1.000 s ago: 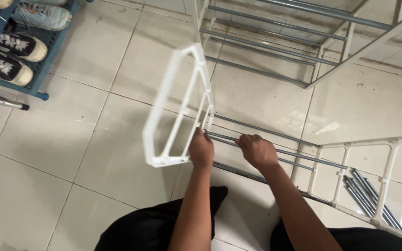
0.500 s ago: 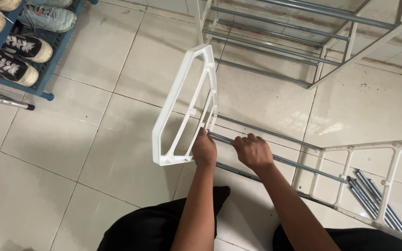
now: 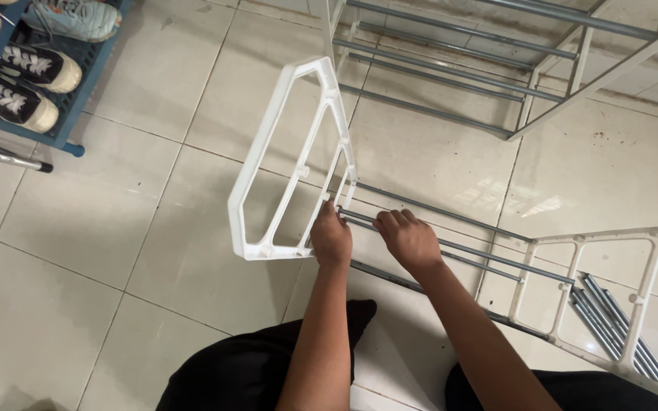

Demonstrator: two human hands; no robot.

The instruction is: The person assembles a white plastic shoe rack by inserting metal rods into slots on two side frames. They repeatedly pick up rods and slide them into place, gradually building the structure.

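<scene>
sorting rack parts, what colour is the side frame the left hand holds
White plastic side frame, clearest in the head view.

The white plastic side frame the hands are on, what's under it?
Under the white side frame only pale floor tiles show through its openings. The left hand covers its lower corner, where the grey rods meet it.

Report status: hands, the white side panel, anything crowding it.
Left hand grips white plastic side panel at its lower corner. Right hand closed on grey metal rod beside it. Assembled rack stands just behind.

No packages, labels, signs, screens.
</scene>
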